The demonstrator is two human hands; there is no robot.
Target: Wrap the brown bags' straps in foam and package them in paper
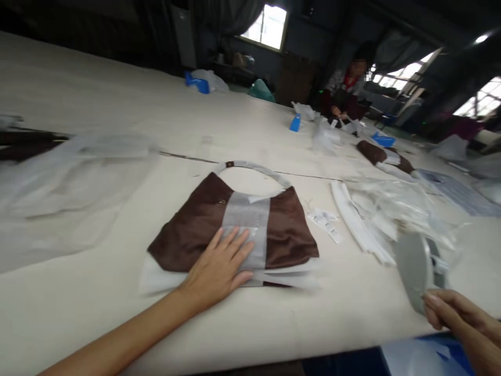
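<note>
A dark brown handbag (188,224) lies on the table, with a pale translucent wrap (246,209) around its middle and its handle (258,167) wrapped too. White sheets (160,274) stick out beneath its lower edge. Flat on the front of the bag, over the wrapped band, rests my left hand (219,266), fingers spread. At the lower right, my right hand (450,310) is closed in a pinch at the edge of a grey disc-shaped roll (410,266), which stands tilted. Blur hides exactly how the fingertips grip it.
White tags (326,224) lie right of the bag, beside white padded strips (358,224) and clear plastic (403,203). A translucent plastic bag (78,193) spreads on the left. Farther off are blue objects (295,122), another brown bag (371,152) and a person (344,94) across the table.
</note>
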